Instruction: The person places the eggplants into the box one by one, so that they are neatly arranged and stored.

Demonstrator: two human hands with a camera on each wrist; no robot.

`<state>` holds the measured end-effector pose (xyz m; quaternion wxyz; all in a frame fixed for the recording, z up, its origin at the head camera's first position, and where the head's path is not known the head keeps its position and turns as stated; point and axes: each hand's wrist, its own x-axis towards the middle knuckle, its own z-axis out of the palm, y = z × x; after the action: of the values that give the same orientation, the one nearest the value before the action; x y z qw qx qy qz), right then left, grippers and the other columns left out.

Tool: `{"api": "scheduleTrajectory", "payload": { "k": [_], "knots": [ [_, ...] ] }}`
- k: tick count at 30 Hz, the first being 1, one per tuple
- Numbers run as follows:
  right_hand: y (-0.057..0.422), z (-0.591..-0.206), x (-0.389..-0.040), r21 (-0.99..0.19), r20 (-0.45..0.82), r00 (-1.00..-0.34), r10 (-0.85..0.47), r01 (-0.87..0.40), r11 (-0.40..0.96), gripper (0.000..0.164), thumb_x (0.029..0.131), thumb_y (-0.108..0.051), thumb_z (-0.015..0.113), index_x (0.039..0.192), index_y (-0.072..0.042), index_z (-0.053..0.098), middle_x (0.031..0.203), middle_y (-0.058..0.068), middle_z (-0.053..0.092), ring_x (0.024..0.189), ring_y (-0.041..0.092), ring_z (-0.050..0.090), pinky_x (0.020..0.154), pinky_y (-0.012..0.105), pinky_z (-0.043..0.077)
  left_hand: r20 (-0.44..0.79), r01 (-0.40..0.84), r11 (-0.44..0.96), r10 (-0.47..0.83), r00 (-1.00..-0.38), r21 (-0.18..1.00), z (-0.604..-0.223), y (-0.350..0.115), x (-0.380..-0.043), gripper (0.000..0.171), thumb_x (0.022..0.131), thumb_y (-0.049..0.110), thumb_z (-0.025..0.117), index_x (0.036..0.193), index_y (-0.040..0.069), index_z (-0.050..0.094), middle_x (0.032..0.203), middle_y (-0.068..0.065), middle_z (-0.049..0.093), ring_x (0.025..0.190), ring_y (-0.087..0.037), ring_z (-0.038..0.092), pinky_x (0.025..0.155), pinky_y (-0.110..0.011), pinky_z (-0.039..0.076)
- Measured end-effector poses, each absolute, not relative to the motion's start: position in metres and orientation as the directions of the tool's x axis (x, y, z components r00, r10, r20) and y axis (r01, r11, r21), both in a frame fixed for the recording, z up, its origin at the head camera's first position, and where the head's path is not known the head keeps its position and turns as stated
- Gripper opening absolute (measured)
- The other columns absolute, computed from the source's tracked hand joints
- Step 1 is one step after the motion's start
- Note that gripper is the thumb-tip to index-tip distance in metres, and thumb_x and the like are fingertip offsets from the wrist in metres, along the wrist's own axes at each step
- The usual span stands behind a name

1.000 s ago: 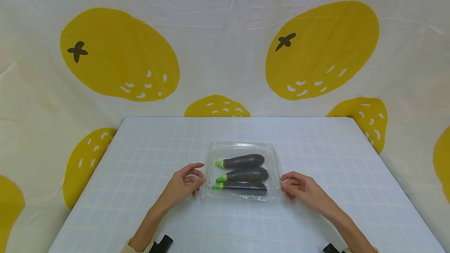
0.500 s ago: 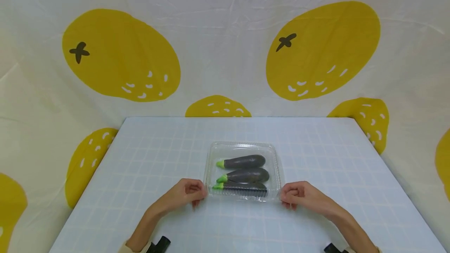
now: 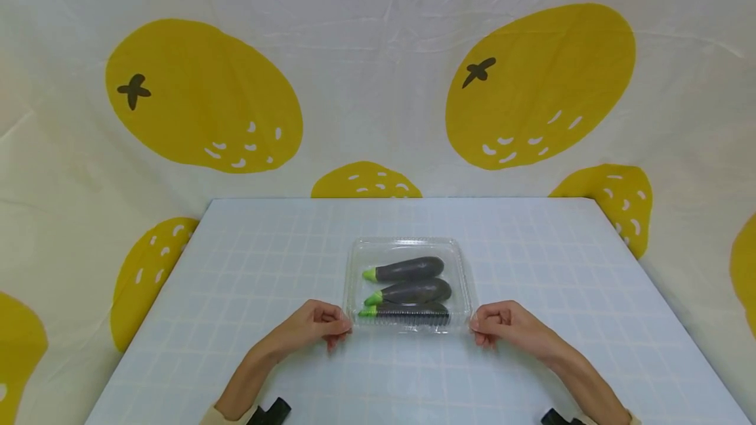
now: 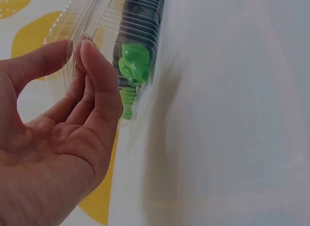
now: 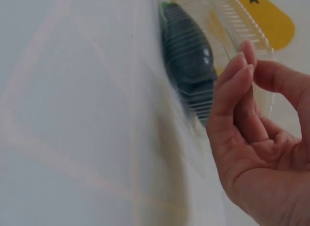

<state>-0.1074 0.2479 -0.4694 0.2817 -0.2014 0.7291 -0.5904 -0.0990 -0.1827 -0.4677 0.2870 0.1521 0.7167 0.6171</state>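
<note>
A clear plastic clamshell container (image 3: pixel 463 271) with a ribbed front wall is near the middle of the table. Three dark eggplants lie side by side in it: a back one (image 3: pixel 411 269), a middle one (image 3: pixel 416 291) and a front one (image 3: pixel 413 311), green stems to the left. My left hand (image 3: pixel 319 324) pinches the rim at the front left corner between thumb and fingertips. At the front right corner my right hand (image 3: pixel 503 324) pinches the rim likewise. Both wrist views show the lid edge between thumb and fingers, with a green stem (image 4: pixel 135 63) and an eggplant's rounded end (image 5: pixel 189 46) behind the ribs.
The table (image 3: pixel 266 248) wears a pale checked cover. Behind and beside it hangs a white cloth (image 3: pixel 372 84) printed with large yellow fruit. A black wrist mount (image 3: pixel 268 412) shows at the left forearm, another black mount (image 3: pixel 558 417) at the right.
Both hands have slid nearer along the container's sides to its front corners, and their loose fingers have closed on the rim. The container's front edge sits slightly higher in the head view.
</note>
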Motion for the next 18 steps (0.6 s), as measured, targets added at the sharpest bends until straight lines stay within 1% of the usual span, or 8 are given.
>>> {"api": "scheduleTrajectory", "payload": {
  "k": [4,10,14,18],
  "knots": [
    [0.2465,-0.4683,-0.1074,-0.975,-0.169,-0.766,-0.621,0.039,0.217,0.03,0.105,-0.015,0.06,0.096,0.013,0.066,0.08,0.001,0.068,0.071,0.007,0.06,0.066,0.03,0.055,-0.227,-0.152,0.177,0.567,-0.791,0.972,-0.4659,-0.1819,-0.0993,0.032,0.1,0.016,0.069,0.102,-0.015,0.069,0.084,-0.009,0.068,0.07,-0.012,0.061,0.067,-0.024,0.056],
    [0.2456,-0.4665,-0.1084,-0.969,-0.217,-0.755,-0.619,0.09,0.23,0.035,0.105,-0.019,0.06,0.1,0.016,0.064,0.082,0.002,0.068,0.073,0.007,0.06,0.069,0.028,0.055,-0.222,-0.145,0.178,0.569,-0.791,0.973,-0.467,-0.1828,-0.1018,0.032,0.1,0.016,0.069,0.101,-0.016,0.068,0.082,-0.008,0.066,0.07,-0.012,0.061,0.067,-0.024,0.056],
    [0.2461,-0.4674,-0.1095,-0.971,-0.219,-0.744,-0.631,0.102,0.217,0.034,0.106,-0.017,0.057,0.104,0.017,0.063,0.085,0.004,0.069,0.077,0.01,0.063,0.071,0.028,0.057,-0.223,-0.131,0.197,0.573,-0.788,0.972,-0.469,-0.1845,-0.1035,0.033,0.101,0.019,0.068,0.101,-0.014,0.069,0.082,-0.008,0.067,0.07,-0.012,0.062,0.068,-0.024,0.056],
    [0.2472,-0.4677,-0.1105,-0.971,-0.213,-0.738,-0.64,0.086,0.224,0.032,0.107,-0.018,0.056,0.106,0.013,0.066,0.087,0.006,0.069,0.079,0.013,0.064,0.072,0.03,0.058,-0.22,-0.106,0.225,0.575,-0.788,0.969,-0.4695,-0.1877,-0.1044,0.032,0.102,0.023,0.068,0.103,-0.009,0.07,0.086,-0.014,0.069,0.071,-0.014,0.063,0.069,-0.027,0.057]
  ]
}}
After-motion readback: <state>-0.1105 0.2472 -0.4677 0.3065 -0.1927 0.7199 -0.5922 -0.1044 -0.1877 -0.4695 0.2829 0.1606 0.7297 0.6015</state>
